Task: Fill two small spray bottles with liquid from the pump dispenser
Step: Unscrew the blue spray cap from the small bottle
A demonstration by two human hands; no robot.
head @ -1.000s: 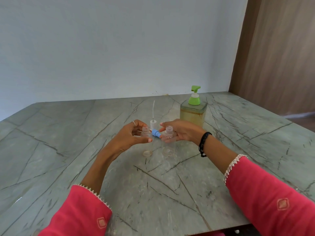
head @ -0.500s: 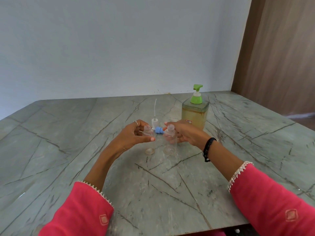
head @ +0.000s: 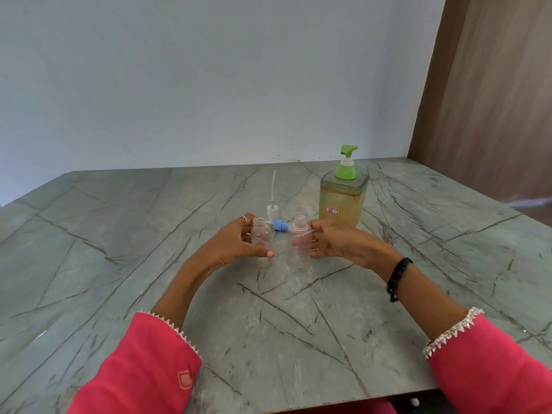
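Two uncapped spray bottles [head: 297,243] stood upright, necks pointing up, side by side on the table [head: 119,264]; left hand [head: 236,243] and right hand [head: 337,242] each gripped one.

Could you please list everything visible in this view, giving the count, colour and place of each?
small spray bottles: 2, clear, uncapped, upright at table centre, one in each hand
blue spray cap: 1, lying behind the bottles
white spray cap: 1, dip tube up, behind the left bottle
pump dispenser: 1, green pump, yellowish liquid, back right
table: 1, grey-green marble
left hand: grip on left bottle, ring, pink sleeve
right hand: grip on right bottle, black wristband, pink sleeve
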